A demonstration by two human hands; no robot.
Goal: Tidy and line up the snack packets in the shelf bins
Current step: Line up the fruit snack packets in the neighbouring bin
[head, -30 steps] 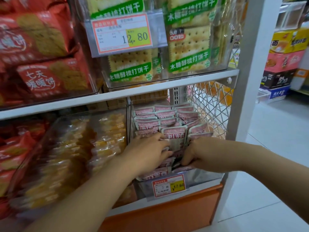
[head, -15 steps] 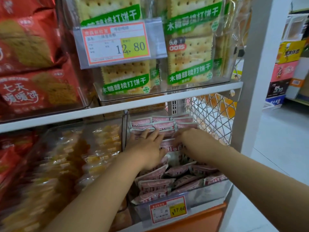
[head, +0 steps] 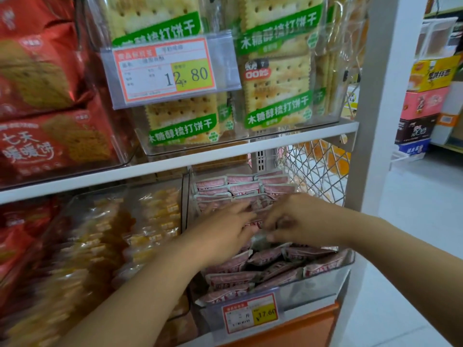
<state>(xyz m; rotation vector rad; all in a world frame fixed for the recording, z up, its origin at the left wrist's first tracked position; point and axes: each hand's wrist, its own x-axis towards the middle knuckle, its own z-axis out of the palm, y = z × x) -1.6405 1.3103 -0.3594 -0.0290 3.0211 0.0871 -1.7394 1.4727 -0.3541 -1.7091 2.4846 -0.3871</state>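
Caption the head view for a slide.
Left hand and right hand sort pink packets in a clear shelf bin.

Left hand [head: 223,236], right hand [head: 303,221]: two; price tags [head: 165,68]: two; bins [head: 315,284]: four; packets [head: 230,279]: many.

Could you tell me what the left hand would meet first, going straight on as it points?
The left hand would probably meet the upright pink packets in the back rows first; blur leaves depth unclear.

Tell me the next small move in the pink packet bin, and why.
Probably stand the pink packet the right hand seems to pinch upright against the tidy back rows, the left hand steadying them: the front packets in the clear bin lie flat and jumbled.
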